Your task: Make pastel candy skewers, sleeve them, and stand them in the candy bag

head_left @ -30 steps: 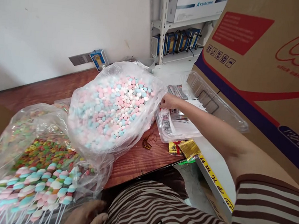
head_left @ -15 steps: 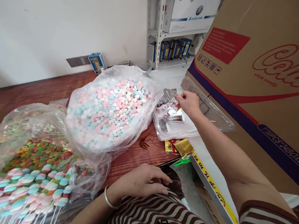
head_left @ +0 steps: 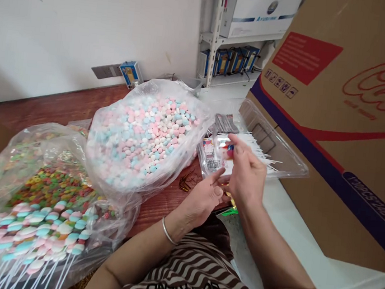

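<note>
My right hand [head_left: 249,175] pinches a small clear plastic bag [head_left: 220,143] with coloured print, held above a clear plastic tray [head_left: 295,168]. Close below it is my left hand [head_left: 202,202], its thumb and forefinger apart and nothing visible between them. In the tray lie white sticks [head_left: 262,149], printed clear packets [head_left: 208,157] and a silvery stack of wrappers [head_left: 227,123]. Several gold twist ties [head_left: 185,181] lie on the brown table left of my hands. Something gold and a bright green item [head_left: 229,211] show partly behind my right wrist.
A large clear bag of pastel candies [head_left: 152,136] stands on the brown table [head_left: 61,97]. At left are a bag of colourful ring candies [head_left: 52,188] and candy skewers [head_left: 35,224] on white sticks. A big cardboard box [head_left: 319,102] rises at right; a metal shelf [head_left: 216,38] stands behind.
My right hand has come back from the tray toward me, now with the clear bag. My left hand has risen and moved forward to meet it. The white sticks are now more visible.
</note>
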Motion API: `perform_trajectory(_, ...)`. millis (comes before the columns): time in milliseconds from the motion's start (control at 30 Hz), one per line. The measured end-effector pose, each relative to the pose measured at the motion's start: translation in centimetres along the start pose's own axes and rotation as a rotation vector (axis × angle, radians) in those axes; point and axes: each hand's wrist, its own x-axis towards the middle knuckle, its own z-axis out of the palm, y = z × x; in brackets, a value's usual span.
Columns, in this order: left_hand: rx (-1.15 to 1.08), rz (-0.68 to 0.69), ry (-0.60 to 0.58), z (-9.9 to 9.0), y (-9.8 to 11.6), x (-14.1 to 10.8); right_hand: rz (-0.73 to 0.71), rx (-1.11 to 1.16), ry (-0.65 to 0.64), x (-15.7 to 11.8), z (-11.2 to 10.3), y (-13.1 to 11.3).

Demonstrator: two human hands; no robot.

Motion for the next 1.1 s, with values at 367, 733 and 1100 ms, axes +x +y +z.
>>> perform_trajectory(367, -0.053, 0.416, 0.233, -2.5, 3.0, -2.5, 0.346, 0.399, -0.039, -5.4, 3.8, -0.8)
perform_trajectory(733, 0.126, 0.605, 0.661, -5.1, 6.0, -4.7, 0.485, 0.416, -0.394, -7.1, 7.4, -1.9)
perform_trajectory(1100, 0.016, 0.598, 0.702, -6.1, 5.5, -6.0, 0.428, 0.269, -0.455, -8.2, 9.1, -1.1)
